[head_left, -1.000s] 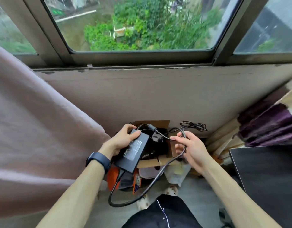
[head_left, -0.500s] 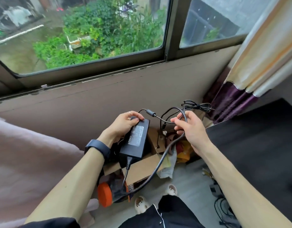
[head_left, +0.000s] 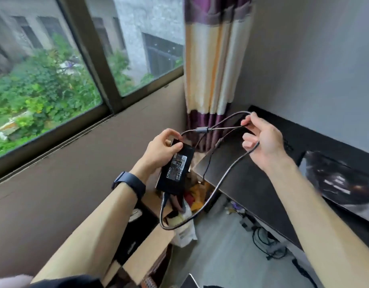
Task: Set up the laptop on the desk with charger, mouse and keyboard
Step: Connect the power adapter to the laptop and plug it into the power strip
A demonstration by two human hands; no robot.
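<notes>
A black charger brick (head_left: 175,171) with a white label is held upright in my left hand (head_left: 160,150), in the air at the desk's left end. Its thin cable runs right past a grey ferrite bead (head_left: 202,130) to my right hand (head_left: 262,140), whose fingers pinch the looped cables. A thicker black cable (head_left: 221,179) hangs from the brick's lower end, loops down and rises to my right hand. The black desk (head_left: 252,183) stretches away on the right, under my right hand. A dark printed mouse pad (head_left: 337,181) lies on it. No laptop, mouse or keyboard is visible.
A cardboard box (head_left: 150,246) with clutter stands on the floor below the charger. More cables (head_left: 266,244) lie on the floor under the desk. A purple and cream curtain (head_left: 212,69) hangs in the corner beside the window (head_left: 54,75).
My view has swung right, from the box and window wall to the desk corner. Both hands carried the charger and its cables up and right, over the desk's left end.
</notes>
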